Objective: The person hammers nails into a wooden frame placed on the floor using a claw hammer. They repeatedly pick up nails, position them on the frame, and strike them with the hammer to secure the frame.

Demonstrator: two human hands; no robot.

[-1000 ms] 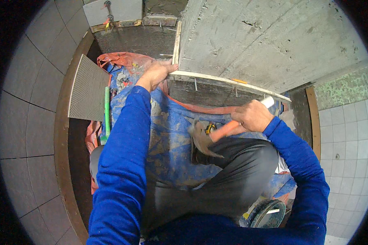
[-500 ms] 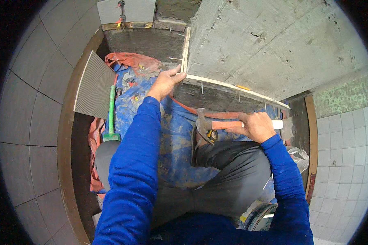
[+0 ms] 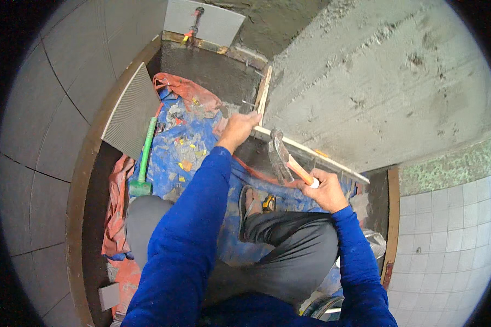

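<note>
My right hand [image 3: 328, 191] is closed around the orange handle of a claw hammer [image 3: 299, 170]. The worn metal head is up and left of the hand, just short of a long wooden strip [image 3: 333, 162]. That strip runs along the edge of the grey cement surface. At its left end it meets a shorter wooden strip [image 3: 265, 90] in a corner. There my left hand [image 3: 239, 131] grips the wood, thumb and fingers pressed together; whether a nail is also between them is hidden. A nail sticks out of the short strip just above this hand.
A blue tarp [image 3: 169, 158] strewn with rubble covers the floor. On the left lie a green mallet [image 3: 145, 155] and a leaning ridged tile [image 3: 131, 111]. A yellow-black tape measure [image 3: 269, 203] rests by my foot. A brown ledge [image 3: 76, 218] borders the left side.
The hammer has swung from lying level to a slant, its head now higher and nearer the long strip. My left hand stays on the corner. The whole view has tilted slightly.
</note>
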